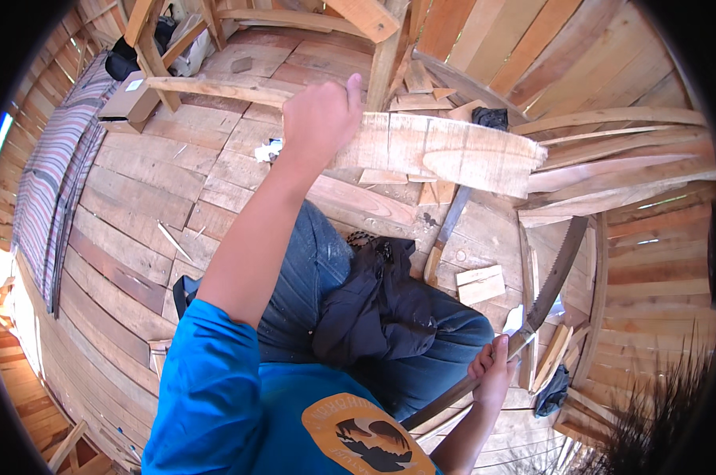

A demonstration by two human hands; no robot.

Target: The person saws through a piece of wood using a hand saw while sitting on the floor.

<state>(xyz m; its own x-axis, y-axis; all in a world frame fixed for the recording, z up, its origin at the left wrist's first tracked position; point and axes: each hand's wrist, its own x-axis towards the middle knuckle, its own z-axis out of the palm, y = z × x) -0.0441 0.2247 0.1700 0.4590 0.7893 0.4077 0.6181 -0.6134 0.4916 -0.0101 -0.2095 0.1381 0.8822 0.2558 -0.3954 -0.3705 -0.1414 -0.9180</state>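
My left hand (320,123) is closed on a pale wooden plank (472,154), thumb sticking up. The plank reaches out to the right, its far end rough and angled, with thin dark lines across its face. Low on the right, my right hand (494,369) grips a hand saw (562,269) by its long handle. Its curved, toothed blade points up and away, apart from the plank. Between the hands, a long blade with a wooden handle (434,261) lies on the floor beside my knee. Dark cloth (377,305) covers part of my lap.
Wood offcuts (480,285) lie on the plank floor (148,178). Long boards (627,170) are stacked at the right, against the wooden wall. A cardboard box (130,107) stands far left, near a striped mat (57,174). A wooden frame (385,59) rises ahead.
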